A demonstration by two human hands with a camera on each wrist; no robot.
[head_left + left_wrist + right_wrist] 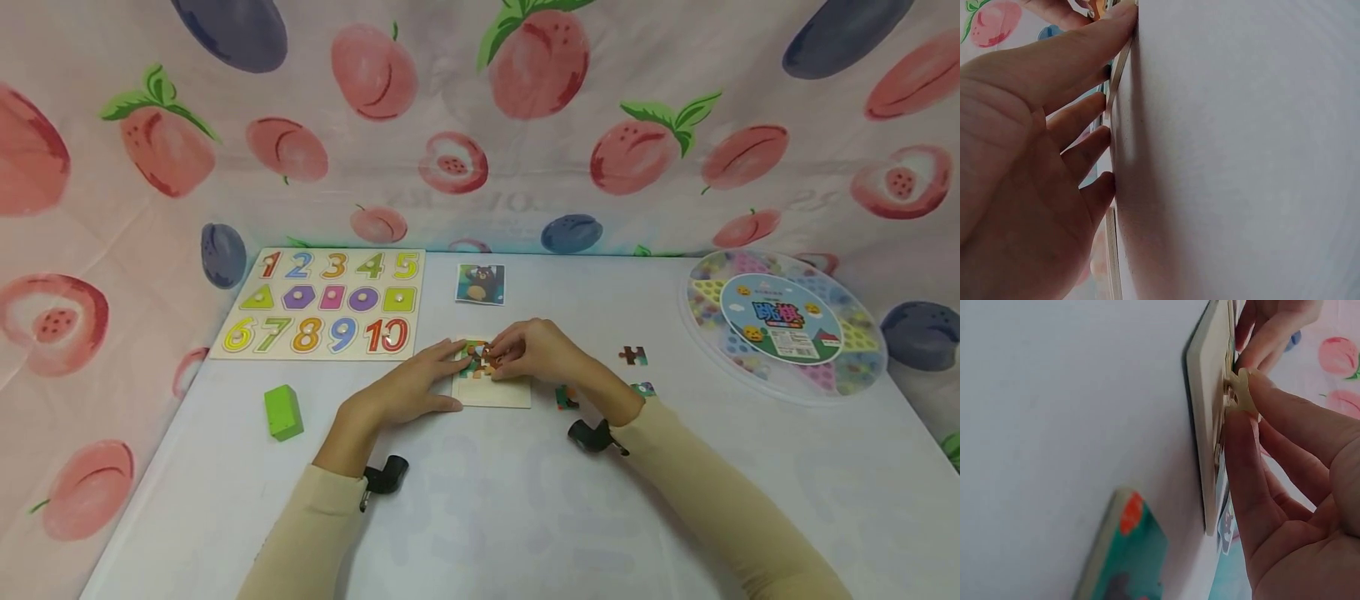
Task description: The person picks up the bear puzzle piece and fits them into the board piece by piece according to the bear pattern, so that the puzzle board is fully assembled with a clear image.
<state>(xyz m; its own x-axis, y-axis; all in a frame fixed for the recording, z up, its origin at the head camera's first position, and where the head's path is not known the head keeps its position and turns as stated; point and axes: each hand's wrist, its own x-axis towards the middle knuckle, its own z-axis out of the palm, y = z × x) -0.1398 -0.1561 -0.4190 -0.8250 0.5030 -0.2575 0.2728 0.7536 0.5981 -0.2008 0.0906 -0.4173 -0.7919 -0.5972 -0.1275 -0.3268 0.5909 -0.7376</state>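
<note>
A small wooden puzzle board (495, 395) lies in the middle of the table, its upper part filled with coloured jigsaw pieces. My right hand (546, 354) pinches a puzzle piece (1244, 394) between thumb and fingertips, tilted at the board's surface. My left hand (408, 385) lies along the board's left side with fingers extended, fingertips at its edge and over the filled part. Loose jigsaw pieces lie to the right: a brown one (633, 356), a green one (567, 397) and one partly behind the right wrist (643, 389).
A bear picture card (480, 284) lies behind the board. A number-and-shape peg board (318, 304) is at the back left, with a green block (282, 412) in front of it. A round, clear game box (783, 325) stands at the back right.
</note>
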